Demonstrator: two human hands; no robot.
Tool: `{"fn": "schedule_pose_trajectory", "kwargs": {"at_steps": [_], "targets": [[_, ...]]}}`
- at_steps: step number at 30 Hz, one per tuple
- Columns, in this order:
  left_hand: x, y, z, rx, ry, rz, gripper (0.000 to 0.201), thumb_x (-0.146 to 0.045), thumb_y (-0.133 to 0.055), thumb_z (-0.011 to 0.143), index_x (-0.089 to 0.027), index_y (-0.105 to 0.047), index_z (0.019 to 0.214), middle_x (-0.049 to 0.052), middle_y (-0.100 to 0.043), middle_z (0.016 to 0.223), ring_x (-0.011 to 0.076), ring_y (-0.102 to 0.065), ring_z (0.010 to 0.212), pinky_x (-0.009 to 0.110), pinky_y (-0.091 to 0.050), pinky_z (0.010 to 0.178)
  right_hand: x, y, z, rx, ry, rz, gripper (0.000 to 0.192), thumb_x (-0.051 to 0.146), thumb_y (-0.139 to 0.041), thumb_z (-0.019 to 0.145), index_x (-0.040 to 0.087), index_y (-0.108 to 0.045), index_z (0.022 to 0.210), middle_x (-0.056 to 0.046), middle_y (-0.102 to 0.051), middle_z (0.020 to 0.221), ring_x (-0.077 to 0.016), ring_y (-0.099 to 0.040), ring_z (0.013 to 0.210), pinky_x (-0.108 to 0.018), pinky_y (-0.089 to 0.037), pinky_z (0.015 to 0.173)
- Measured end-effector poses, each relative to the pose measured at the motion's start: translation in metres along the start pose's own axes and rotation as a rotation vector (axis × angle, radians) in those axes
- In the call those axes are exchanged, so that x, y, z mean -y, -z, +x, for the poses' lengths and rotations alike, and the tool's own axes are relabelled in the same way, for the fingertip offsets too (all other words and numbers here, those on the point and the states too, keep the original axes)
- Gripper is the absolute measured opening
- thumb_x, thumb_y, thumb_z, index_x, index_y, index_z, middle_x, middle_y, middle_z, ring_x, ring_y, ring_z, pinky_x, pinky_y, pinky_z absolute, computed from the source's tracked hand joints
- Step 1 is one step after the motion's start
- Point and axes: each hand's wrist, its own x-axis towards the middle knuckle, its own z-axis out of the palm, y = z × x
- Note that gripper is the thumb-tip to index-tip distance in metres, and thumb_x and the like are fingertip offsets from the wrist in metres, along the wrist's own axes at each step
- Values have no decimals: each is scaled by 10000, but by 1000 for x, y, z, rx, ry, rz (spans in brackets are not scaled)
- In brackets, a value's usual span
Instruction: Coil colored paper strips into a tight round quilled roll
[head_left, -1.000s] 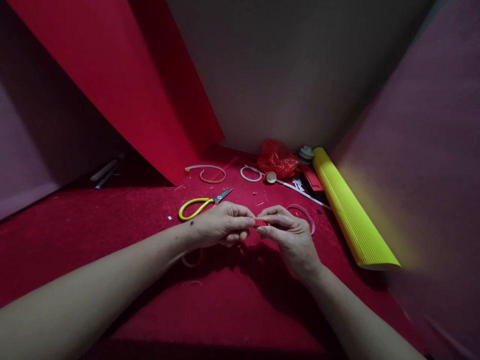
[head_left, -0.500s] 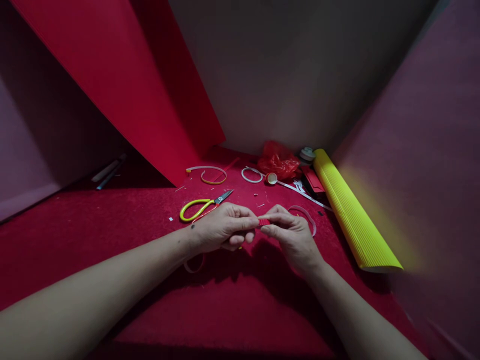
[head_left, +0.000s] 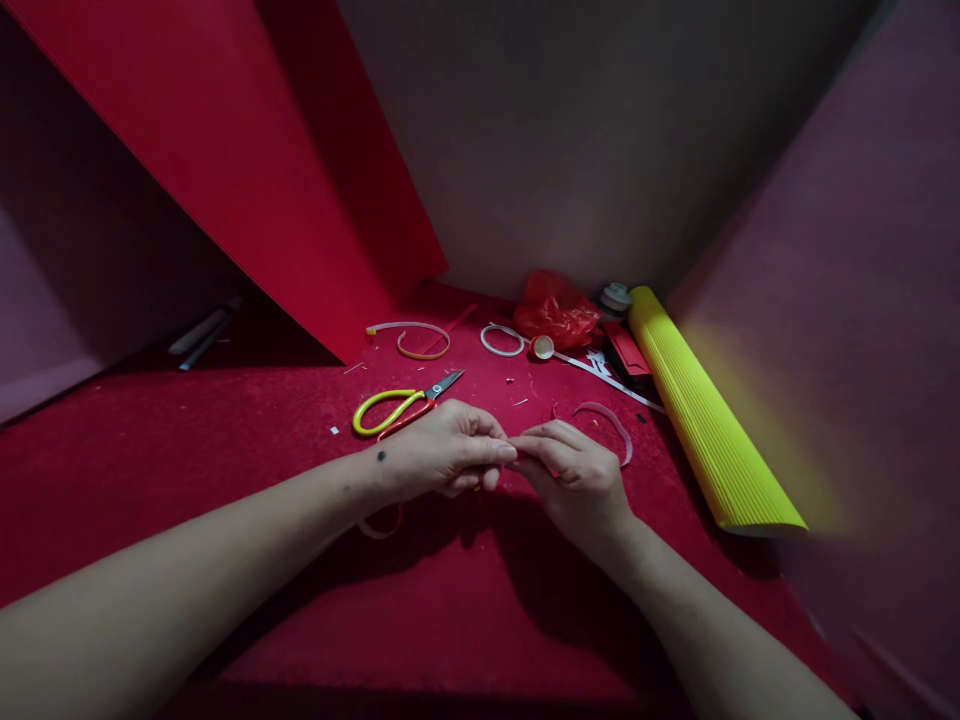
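My left hand (head_left: 457, 450) pinches with thumb and fingers over the red cloth. Its fingertips meet those of my right hand (head_left: 581, 475), which is also closed in a pinch. Between them is a small red strip of corrugated paper, now almost wholly covered by the fingers. Scissors (head_left: 436, 390) with one yellow and one red handle lie just beyond my left wrist, blades pointing away to the right. A pale curled strip (head_left: 619, 430) rests behind my right hand. Another curled strip (head_left: 381, 533) shows partly below my left wrist.
A yellow corrugated roll (head_left: 701, 415) lies along the right side. At the back are a red plastic bag (head_left: 553, 308), a small roll with a white strip (head_left: 600, 372) and coiled strips. A big red sheet (head_left: 300, 150) leans at left. Paper scraps dot the red cloth (head_left: 247, 430).
My right hand has turned and its fingers have closed over the red corrugated strip, which showed between the hands before. My left hand stays nearly in place. The view has shifted slightly.
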Motion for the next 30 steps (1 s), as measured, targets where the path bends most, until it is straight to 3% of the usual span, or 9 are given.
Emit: {"fn": "schedule_pose_trajectory", "kwargs": {"at_steps": [12, 22, 30], "targets": [[0, 4, -2, 51, -40, -159, 99, -239, -610, 789, -142, -591, 804, -28, -576, 549, 12, -325, 340, 133, -221, 323, 7, 7, 1, -110, -170, 332, 167, 91, -675, 768, 182, -714, 903, -44, -670, 789, -139, -629, 723, -259, -509, 653], [-3, 8, -2, 52, -58, -65, 122, -261, -606, 800, -139, -617, 798, -52, -510, 505, 8, -314, 344, 138, -222, 345, 6, 5, 2, -112, -316, 487, 126, 134, -712, 739, 213, -725, 836, -23, -656, 751, -145, -604, 695, -278, -485, 624], [-12, 12, -7, 52, 3, 155, 187, -304, -581, 800, -141, -646, 864, -58, -462, 499, 32, -294, 350, 172, -207, 357, 2, 5, 4, -19, -237, 324, 131, 144, -674, 768, 215, -724, 865, -44, -678, 785, -157, -630, 733, -286, -519, 669]]}}
